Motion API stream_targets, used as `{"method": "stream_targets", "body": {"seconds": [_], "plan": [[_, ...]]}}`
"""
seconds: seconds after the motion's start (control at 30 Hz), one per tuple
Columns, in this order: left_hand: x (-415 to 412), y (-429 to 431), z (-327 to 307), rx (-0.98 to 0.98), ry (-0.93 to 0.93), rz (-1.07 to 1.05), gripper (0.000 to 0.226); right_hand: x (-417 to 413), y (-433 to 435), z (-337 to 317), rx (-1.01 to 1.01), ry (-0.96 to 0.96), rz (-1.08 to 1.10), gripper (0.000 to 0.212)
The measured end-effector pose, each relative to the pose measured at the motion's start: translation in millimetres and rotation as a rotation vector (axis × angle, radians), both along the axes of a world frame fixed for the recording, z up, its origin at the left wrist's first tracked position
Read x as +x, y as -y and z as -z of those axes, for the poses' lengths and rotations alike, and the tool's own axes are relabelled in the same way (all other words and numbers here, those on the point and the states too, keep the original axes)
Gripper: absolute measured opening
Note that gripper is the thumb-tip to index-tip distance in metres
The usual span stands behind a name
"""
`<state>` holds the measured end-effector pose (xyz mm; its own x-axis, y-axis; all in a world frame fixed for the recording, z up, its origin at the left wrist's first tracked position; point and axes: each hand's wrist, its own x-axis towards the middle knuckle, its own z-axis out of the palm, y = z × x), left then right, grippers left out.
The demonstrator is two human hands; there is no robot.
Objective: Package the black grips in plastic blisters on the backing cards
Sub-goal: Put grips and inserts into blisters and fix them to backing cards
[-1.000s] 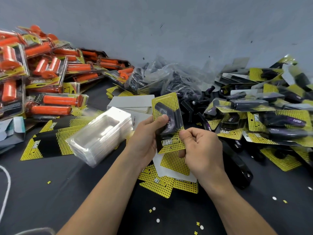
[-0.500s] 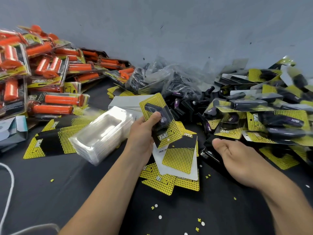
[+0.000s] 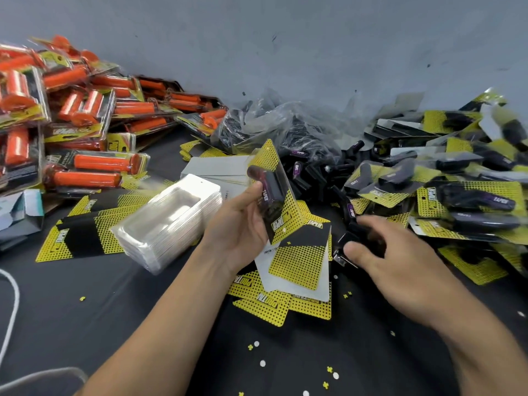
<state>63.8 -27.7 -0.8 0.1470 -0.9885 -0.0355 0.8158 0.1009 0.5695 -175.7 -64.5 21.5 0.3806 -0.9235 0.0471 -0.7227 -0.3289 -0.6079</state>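
Hands: left [image 3: 237, 224] round blister [image 3: 278, 174], seemingly grip [image 3: 270, 195] inside

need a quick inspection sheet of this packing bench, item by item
surface: black table, strewn with small punch chips
job's things: stack of clear blisters, loose backing cards, bag of black grips, finished packs piled at right
clutter: orange-grip packs piled at left, opened box beside them
hands: left hand holds a carded grip; right hand curls round the black stapler
cables: white cord at the left edge
surroundings: grey wall behind
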Motion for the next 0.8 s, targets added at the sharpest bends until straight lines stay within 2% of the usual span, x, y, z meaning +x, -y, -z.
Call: {"method": "stream_targets", "body": {"seconds": [0.07,0.1,0.17,0.27,0.33,0.4,0.5,0.67,0.8], "plan": [[-2,1,2,-0.009,0.061,0.046,0.030,13,-9,2,-0.266,0.312,0.048,0.024],[-4,2,2,-0.006,0.099,0.053,0.031,22,-14,3,-0.332,0.420,0.028,0.012],[-8,1,2,-0.005,0.171,0.046,0.033,38,-24,6,-0.327,0.505,-0.057,0.008],[-8,-2,3,-0.044,0.234,0.051,0.033,54,-26,18,-0.075,0.514,-0.118,0.010],[-7,-5,1,-0.090,0.275,0.088,0.031,58,-22,20,0.167,0.663,-0.104,0.010],[-6,-7,-1,-0.116,0.299,0.119,0.030,57,-19,21,0.320,0.834,-0.082,0.019],[-7,-8,-2,-0.115,0.332,0.156,0.031,51,-17,21,0.508,0.896,-0.144,0.029],[-8,-8,-1,-0.093,0.342,0.166,0.029,50,-11,20,0.713,0.919,-0.213,0.017],[-6,-7,-1,-0.098,0.323,0.179,0.026,49,-14,16,0.755,0.947,-0.285,0.016]]}}
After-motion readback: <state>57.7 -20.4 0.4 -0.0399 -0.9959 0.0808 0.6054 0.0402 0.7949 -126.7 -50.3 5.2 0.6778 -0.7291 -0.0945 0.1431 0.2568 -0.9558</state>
